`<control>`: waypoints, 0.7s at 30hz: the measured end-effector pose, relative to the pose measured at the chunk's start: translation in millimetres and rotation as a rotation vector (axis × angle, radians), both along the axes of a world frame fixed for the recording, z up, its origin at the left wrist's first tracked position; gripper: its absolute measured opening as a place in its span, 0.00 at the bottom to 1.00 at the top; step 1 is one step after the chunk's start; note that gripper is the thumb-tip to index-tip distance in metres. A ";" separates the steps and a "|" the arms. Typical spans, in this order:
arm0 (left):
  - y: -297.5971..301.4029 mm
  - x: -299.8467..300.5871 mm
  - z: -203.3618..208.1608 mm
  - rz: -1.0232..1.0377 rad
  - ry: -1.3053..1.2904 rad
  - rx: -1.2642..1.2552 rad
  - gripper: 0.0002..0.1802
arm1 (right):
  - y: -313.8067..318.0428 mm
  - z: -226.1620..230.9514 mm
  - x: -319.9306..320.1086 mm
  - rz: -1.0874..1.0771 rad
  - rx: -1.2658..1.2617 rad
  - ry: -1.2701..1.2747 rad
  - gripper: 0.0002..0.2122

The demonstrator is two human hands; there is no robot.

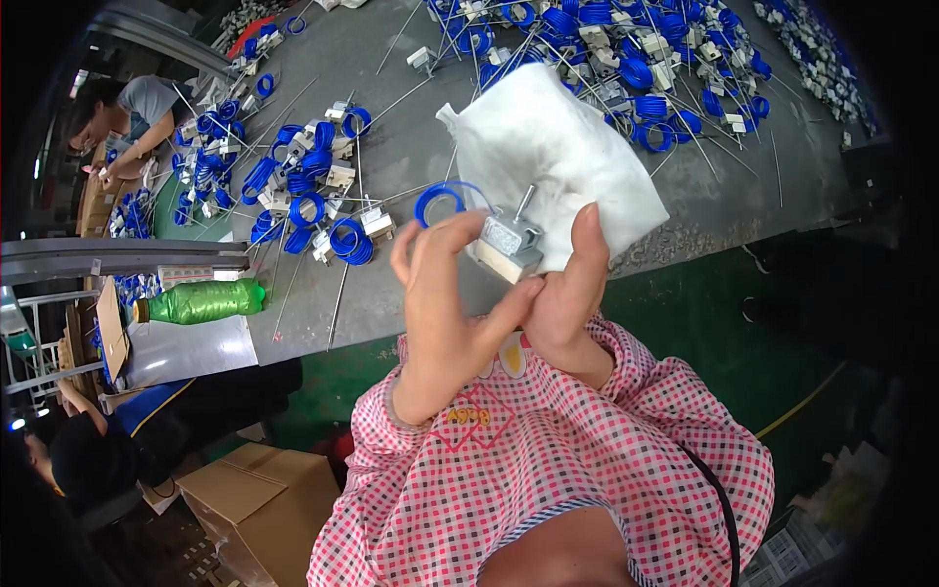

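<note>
My left hand [440, 303] grips a small capillary thermostat [509, 245] between thumb and fingers. It has a grey metal top, a cream base and a short metal shaft pointing up and away. Blue coiled tubing [437, 203] trails from it to the left. Beyond and behind the thermostat spreads a crumpled white cloth [548, 127]. My right hand [567, 313] has its thumb raised over the cloth's near edge; its other fingers are mostly hidden under the cloth and behind the thermostat. The tip of my left thumb meets my right hand below the thermostat's base.
Heaps of blue-coiled thermostats [636, 73] with thin rods cover the far side of the grey table [401, 127], and another pile [308, 186] lies left. A green plastic bottle [205, 301] lies farther left. Cardboard boxes [259, 499] stand lower left. Another person [137, 112] works at the upper left.
</note>
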State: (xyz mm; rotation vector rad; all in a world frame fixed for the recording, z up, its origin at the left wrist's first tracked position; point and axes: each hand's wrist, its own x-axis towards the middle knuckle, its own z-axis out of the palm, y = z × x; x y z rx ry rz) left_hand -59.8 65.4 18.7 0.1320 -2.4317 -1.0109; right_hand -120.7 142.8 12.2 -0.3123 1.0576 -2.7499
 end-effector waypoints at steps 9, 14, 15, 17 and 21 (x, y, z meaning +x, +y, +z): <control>-25.7 15.2 -4.8 -0.116 0.422 1.167 0.34 | -2.3 4.5 -2.6 -0.214 0.020 0.061 0.25; -10.7 11.1 -10.3 -0.140 0.475 1.138 0.37 | -0.6 -9.0 13.9 -0.152 0.295 0.408 0.25; -7.7 10.1 -13.8 -0.127 0.511 1.152 0.37 | -2.0 -9.6 14.1 -0.157 0.297 0.406 0.25; -7.4 11.7 -24.9 -0.116 0.506 1.065 0.38 | -5.3 -8.7 16.0 -0.045 0.228 0.544 0.18; 5.9 14.2 -25.3 0.071 0.442 1.046 0.34 | -13.3 -7.2 21.8 -0.219 0.354 0.642 0.16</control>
